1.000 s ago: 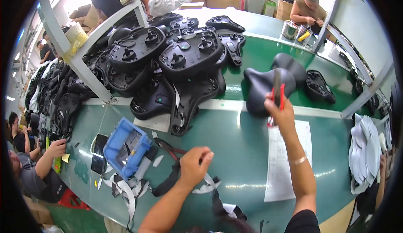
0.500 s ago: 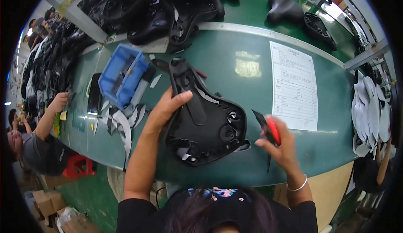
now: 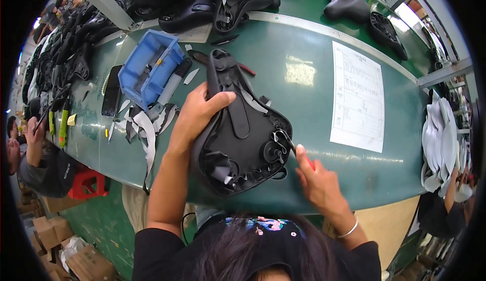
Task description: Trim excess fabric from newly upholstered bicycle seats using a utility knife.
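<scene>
The black bicycle saddle (image 3: pixel 243 134) now lies upside down on the green table (image 3: pixel 314 98), right in front of the person — half a second ago it was only just being set down there, and a second ago it was not yet pulled in at all. The left hand (image 3: pixel 195 116) is wrapped around the saddle's narrow left edge, thumb over the top, pressing it flat. The right hand (image 3: pixel 316 179) has come in from the side: it is closed around a red-handled cutter (image 3: pixel 296 152), whose thin blade now touches the curled trim at the saddle's wide rear, where before it hung clear of the work. So the piece is steadied and the tool is engaged — trimming along the rim looks under way, judging from the loose flaps inside the shell.

Just left of the saddle lie pale scraps (image 3: pixel 147 124) of offcut, and beyond them a blue bin (image 3: pixel 149 68) with a dark tool beside it. To the right a printed sheet (image 3: pixel 357 96) lies flat on the table. Farther back, a heap of black saddle shells (image 3: pixel 202 0) crowds the far edge, with one finished saddle (image 3: pixel 344 2) apart at the right. At the far left another person's hand (image 3: pixel 35 131) is at work.
</scene>
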Tool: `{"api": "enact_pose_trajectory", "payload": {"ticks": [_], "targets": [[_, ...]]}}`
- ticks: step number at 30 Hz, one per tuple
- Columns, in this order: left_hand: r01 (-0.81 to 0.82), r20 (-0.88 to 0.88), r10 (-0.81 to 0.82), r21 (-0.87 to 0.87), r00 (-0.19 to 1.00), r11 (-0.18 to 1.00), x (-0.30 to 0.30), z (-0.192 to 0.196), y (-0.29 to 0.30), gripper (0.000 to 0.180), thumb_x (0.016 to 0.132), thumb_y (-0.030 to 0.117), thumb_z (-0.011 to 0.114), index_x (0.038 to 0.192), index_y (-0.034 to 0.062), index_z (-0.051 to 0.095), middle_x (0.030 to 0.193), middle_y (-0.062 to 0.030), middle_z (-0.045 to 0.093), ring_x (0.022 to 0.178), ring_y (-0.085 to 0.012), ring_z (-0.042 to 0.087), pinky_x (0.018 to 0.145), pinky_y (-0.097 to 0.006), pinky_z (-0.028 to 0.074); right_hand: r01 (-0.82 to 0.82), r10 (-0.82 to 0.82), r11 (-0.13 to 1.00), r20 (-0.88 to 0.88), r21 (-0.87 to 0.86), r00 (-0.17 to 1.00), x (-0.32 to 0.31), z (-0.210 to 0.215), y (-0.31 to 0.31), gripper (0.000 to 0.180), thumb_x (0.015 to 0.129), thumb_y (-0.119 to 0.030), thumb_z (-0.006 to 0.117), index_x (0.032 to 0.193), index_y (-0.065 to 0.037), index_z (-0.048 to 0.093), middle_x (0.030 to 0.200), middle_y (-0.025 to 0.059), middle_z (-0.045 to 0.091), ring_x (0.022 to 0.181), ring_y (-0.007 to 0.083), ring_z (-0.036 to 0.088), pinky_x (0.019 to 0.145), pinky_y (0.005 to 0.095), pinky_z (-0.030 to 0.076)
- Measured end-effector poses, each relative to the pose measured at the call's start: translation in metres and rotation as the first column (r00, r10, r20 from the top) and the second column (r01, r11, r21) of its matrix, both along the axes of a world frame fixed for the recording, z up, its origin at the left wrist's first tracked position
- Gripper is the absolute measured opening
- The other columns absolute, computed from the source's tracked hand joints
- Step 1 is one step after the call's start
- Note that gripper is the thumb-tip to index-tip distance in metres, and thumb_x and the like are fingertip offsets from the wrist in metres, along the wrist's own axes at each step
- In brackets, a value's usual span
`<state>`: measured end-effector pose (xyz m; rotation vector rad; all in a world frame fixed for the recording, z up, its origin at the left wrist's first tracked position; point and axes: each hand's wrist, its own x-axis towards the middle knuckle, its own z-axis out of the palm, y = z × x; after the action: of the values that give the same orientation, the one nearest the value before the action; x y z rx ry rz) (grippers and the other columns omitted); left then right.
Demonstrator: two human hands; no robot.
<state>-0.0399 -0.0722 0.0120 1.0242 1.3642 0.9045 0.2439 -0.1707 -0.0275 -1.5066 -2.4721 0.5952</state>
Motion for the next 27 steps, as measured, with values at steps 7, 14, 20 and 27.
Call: {"api": "enact_pose_trajectory", "payload": {"ticks": [7, 14, 20, 27], "targets": [[-0.276, 0.084, 0.270, 0.069, 0.959, 0.959, 0.000, -0.011, -0.049, 0.043, 0.078, 0.027, 0.065, 0.106, -0.0043, 0.055, 0.091, -0.0066, 0.057, 0.081, -0.0126, 0.054, 0.076, -0.026, 0.045, 0.190, -0.227, 0.972, -0.355, -0.135, 0.907, -0.013, 0.006, -0.047, 0.066, 0.086, -0.011, 0.063, 0.143, -0.012, 0.030, 0.099, 0.0226, 0.063, 0.083, 0.0404, 0.064, 0.074, 0.0408, 0.055], [-0.347, 0.124, 0.334, 0.104, 0.934, 0.932, 0.000, -0.016, -0.079, 0.047, 0.078, 0.026, 0.066, 0.111, -0.0036, 0.051, 0.097, -0.0063, 0.055, 0.085, -0.0131, 0.052, 0.079, -0.027, 0.044, 0.119, -0.022, 0.985, -0.585, 0.128, 0.810, -0.051, 0.024, 0.048, 0.052, 0.084, -0.010, 0.066, 0.130, -0.001, 0.044, 0.111, 0.0175, 0.063, 0.091, 0.0291, 0.066, 0.077, 0.0343, 0.052], [-0.077, -0.699, 0.488, 0.532, 0.522, 0.844, 0.008, -0.034, -0.096, 0.056, 0.067, 0.019, 0.075, 0.113, 0.0044, 0.047, 0.105, -0.0133, 0.048, 0.101, -0.0306, 0.046, 0.089, -0.042, 0.037, 0.233, -0.376, 0.927, -0.747, -0.295, 0.548, -0.026, 0.019, 0.067, 0.046, 0.081, -0.009, 0.067, 0.122, -0.004, 0.047, 0.090, 0.0085, 0.060, 0.064, 0.0087, 0.052, 0.059, 0.0234, 0.043], [0.578, -0.795, 0.111, 0.522, 0.597, 0.627, 0.076, -0.027, -0.056, 0.018, 0.077, 0.018, 0.066, 0.069, 0.0072, 0.053, 0.067, -0.0042, 0.050, 0.074, -0.0229, 0.049, 0.067, -0.037, 0.034, 0.067, -0.098, 0.995, -0.609, -0.073, 0.787, -0.021, 0.041, 0.050, 0.056, 0.078, -0.012, 0.072, 0.127, -0.007, 0.044, 0.101, 0.0171, 0.065, 0.088, 0.0300, 0.066, 0.074, 0.0344, 0.051]]}}
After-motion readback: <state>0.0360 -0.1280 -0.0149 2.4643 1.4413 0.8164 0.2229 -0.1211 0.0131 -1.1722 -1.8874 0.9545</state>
